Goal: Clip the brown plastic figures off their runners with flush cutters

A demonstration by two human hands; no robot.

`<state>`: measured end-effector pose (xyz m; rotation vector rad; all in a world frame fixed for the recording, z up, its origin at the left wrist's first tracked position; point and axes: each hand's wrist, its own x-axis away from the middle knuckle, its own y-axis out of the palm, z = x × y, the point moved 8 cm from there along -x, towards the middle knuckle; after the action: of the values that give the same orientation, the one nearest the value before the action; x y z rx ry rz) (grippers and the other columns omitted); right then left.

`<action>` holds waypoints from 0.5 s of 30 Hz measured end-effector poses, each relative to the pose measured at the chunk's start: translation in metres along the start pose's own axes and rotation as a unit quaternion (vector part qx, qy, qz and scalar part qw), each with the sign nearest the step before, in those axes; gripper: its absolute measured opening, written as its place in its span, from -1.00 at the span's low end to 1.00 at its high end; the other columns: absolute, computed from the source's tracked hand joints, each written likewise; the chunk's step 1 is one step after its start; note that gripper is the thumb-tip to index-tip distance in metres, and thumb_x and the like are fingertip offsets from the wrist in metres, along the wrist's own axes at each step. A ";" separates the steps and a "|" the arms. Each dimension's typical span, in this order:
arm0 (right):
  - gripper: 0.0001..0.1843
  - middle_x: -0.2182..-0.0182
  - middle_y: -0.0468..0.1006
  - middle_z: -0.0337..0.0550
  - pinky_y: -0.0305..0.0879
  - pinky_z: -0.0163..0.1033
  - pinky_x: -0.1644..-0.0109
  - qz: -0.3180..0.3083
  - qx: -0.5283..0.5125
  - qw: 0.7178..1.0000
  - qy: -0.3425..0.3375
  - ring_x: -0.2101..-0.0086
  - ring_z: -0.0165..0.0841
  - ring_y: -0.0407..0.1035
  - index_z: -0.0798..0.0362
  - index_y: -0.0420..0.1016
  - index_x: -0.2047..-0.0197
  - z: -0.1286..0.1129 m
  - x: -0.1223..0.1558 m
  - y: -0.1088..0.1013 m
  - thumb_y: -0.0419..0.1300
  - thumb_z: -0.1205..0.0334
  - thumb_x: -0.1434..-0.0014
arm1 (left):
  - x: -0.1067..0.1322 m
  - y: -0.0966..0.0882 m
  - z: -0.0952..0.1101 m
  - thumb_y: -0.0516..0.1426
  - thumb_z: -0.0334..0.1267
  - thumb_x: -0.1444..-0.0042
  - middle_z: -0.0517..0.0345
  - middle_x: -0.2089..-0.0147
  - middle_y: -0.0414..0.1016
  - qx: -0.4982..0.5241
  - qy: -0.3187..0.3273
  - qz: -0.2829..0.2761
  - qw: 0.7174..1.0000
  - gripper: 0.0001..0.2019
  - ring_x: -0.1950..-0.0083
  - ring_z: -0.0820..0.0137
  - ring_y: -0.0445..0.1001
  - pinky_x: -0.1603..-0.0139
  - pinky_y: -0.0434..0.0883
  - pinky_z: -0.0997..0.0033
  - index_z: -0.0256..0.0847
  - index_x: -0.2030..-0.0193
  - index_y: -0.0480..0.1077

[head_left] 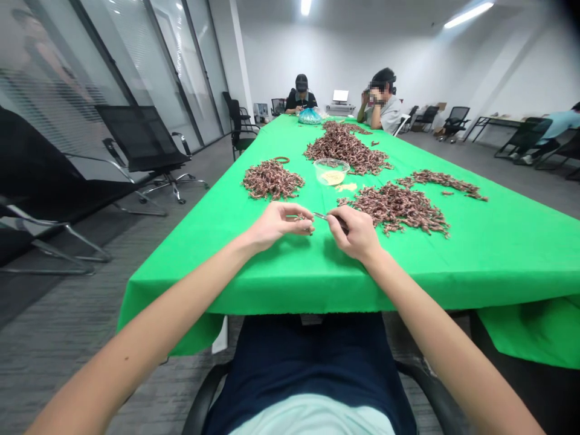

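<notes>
My left hand (277, 228) is over the near part of the green tablecloth, thumb and fingers closed on a small knobbly reddish-brown piece (301, 217). Facing it, my right hand (356, 232) grips a slim tool with a dark handle and a narrow metal tip (320, 215). That tip points at the left fingers; whether it touches the piece I cannot tell. Similar brown pieces lie in a left pile (272, 180) and a right pile (401, 208). Between these stands a clear plastic bowl (332, 164) with pale yellowish bits inside, and more pale bits (347, 187) lie beside it.
Farther up the green-covered table (254, 260) is a larger brown pile (347, 150), with a brown ring (281, 160) nearer left. A blue bag (310, 116) lies near the far end, where two people sit. Black chairs (140, 139) stand along the left.
</notes>
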<state>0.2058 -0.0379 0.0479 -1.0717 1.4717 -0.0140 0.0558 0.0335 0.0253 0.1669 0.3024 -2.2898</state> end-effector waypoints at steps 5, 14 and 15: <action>-0.76 0.40 0.48 -0.11 0.26 -0.21 0.26 -0.009 0.034 0.998 -0.053 0.38 -0.30 0.35 0.03 0.46 0.19 -0.011 0.003 0.002 0.07 0.07 -0.32 | 0.009 -0.002 0.003 0.47 -0.19 0.11 0.02 0.34 0.65 0.039 0.003 0.018 0.999 -0.62 0.28 0.24 0.66 0.13 0.64 0.20 -0.31 0.17 0.60; -0.80 0.35 0.50 -0.06 0.30 -0.17 0.23 0.019 0.064 0.993 -0.096 0.31 -0.24 0.38 0.04 0.45 0.16 -0.018 0.007 -0.005 0.11 0.11 -0.30 | 0.009 -0.003 0.011 0.46 -0.27 0.11 0.00 0.30 0.66 0.054 0.045 0.032 0.997 -0.71 0.34 0.32 0.63 0.27 0.61 0.37 -0.28 0.21 0.65; -0.81 0.34 0.50 -0.06 0.30 -0.16 0.23 0.019 0.065 0.993 -0.098 0.31 -0.24 0.38 0.03 0.45 0.15 -0.018 0.007 -0.005 0.11 0.11 -0.29 | 0.010 -0.002 0.012 0.46 -0.29 0.11 0.01 0.32 0.66 0.054 0.046 0.029 0.997 -0.72 0.34 0.33 0.62 0.27 0.60 0.38 -0.28 0.21 0.65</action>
<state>0.1956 -0.0550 0.0494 -0.9131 1.2968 0.0220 0.0475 0.0249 0.0349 0.3323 0.2182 -2.2447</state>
